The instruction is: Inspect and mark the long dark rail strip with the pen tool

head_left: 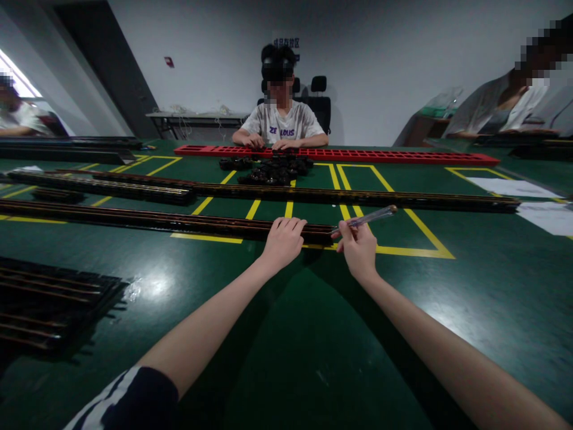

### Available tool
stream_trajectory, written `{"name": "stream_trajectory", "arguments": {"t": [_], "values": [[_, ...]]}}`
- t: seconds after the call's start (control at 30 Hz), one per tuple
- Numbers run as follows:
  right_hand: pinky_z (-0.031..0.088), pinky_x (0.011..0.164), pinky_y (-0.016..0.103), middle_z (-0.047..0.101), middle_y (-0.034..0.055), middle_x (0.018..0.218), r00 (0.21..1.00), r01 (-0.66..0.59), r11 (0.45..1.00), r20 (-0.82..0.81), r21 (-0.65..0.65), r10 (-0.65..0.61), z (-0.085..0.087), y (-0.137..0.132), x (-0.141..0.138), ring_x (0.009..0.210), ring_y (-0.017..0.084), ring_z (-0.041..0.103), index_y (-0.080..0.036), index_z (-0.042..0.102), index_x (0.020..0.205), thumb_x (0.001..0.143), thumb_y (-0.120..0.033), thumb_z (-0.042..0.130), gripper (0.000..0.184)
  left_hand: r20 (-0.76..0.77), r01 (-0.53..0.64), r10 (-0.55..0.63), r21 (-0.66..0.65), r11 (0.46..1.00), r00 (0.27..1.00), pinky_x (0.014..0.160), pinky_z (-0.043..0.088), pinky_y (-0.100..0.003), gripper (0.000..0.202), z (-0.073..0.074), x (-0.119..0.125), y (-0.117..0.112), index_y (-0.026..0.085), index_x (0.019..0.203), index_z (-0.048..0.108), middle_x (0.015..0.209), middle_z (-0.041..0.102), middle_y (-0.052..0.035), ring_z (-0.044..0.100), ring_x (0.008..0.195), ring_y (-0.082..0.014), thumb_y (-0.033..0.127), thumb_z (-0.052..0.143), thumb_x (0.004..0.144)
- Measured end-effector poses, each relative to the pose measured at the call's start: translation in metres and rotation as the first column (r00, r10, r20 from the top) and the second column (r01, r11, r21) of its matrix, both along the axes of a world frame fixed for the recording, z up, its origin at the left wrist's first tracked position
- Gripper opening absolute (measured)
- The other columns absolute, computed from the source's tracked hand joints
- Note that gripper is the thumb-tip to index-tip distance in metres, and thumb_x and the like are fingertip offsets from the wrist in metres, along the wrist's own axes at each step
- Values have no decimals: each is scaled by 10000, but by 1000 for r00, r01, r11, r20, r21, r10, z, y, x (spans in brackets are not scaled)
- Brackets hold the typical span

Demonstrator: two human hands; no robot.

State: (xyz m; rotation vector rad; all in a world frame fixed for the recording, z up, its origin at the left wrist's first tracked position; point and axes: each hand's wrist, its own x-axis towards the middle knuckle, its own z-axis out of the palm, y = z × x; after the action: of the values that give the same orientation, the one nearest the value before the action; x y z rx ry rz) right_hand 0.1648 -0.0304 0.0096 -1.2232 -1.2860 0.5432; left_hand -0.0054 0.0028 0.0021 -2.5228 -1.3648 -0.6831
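My left hand [285,242] is closed over a long, narrow black strip [188,222] with copper-coloured lines, near its right end. The strip lies on the green table and runs off to the left. In my right hand [359,248] is a slim pen-like tool with a clear barrel [376,216], pinched between thumb and fingers. Its rear end points up to the right. The other end is at the strip's right tip; whether it touches cannot be made out.
Farther back lies another long dark strip [358,197], then a pile of small black parts [277,170] and a long red slotted tray [380,156]. Several dark strips [49,298] are stacked at left front. White papers [548,216] lie right. A person [286,122] sits opposite; others sit at both sides.
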Motion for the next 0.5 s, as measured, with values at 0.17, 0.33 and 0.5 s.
{"name": "stream_trajectory", "arguments": {"t": [0.17, 0.33, 0.5], "values": [[420, 385, 214, 616, 4, 661, 1000, 19, 1000, -18, 15, -19, 0, -1, 1, 433, 92, 523, -183, 512, 813, 848, -488, 523, 308, 19, 11, -11, -21, 1000, 1000, 1022, 374, -395, 363, 1, -1, 0, 129, 1190, 560, 1173, 632, -89, 556, 1096, -200, 152, 369, 882], [430, 388, 218, 604, 4, 660, 999, 8, 1000, -31, 4, -8, 1, -2, 1, 448, 97, 528, -184, 512, 814, 842, -489, 531, 307, 35, 20, -19, -39, 999, 999, 1020, 379, -409, 366, 3, -2, -1, 135, 1191, 558, 1177, 630, -91, 556, 1104, -207, 153, 363, 882], [430, 387, 221, 604, -2, 657, 1000, -3, 1000, -28, -14, 3, 0, 0, 2, 436, 95, 526, -183, 510, 823, 837, -482, 540, 302, 33, 21, -19, -47, 999, 999, 1019, 375, -389, 367, 4, -2, -1, 128, 1195, 555, 1176, 629, -90, 555, 1100, -199, 152, 365, 882]]}}
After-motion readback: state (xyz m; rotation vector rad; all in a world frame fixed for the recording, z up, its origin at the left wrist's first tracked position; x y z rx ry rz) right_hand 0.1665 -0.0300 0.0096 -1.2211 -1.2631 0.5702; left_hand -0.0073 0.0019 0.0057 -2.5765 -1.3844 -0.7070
